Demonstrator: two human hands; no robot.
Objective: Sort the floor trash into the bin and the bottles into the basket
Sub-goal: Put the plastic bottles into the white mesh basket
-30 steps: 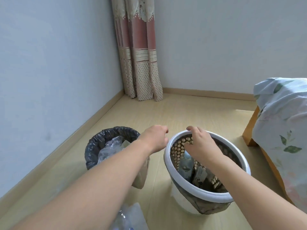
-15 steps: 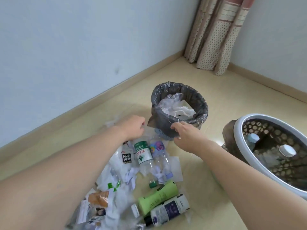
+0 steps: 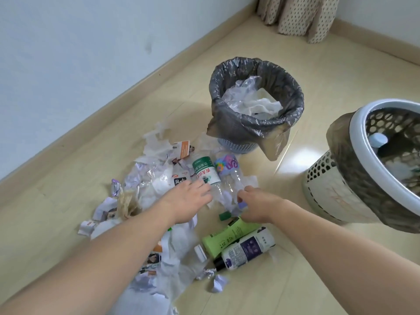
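Wooden floor [image 3: 341, 71] strewn with trash [image 3: 159, 185]; pale walls [image 3: 79, 53].

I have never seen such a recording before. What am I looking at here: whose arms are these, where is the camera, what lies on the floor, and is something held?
There is no machine here. The two bare arms belong to a person who wears a wide-angle camera on the head, so the picture looks forward and down at that person's own hands.

On the wooden floor lies a heap of torn paper and wrappers, mixed with bottles: a clear bottle with a green label, another with a colourful label, a green tube and a white bottle with a purple label.

Behind stands a bin with a dark bag, already holding crumpled plastic. At the right is a white-rimmed basket with bottles inside.

The left hand and right hand reach down to the two clear bottles. Whether either one already grips a bottle cannot be told.
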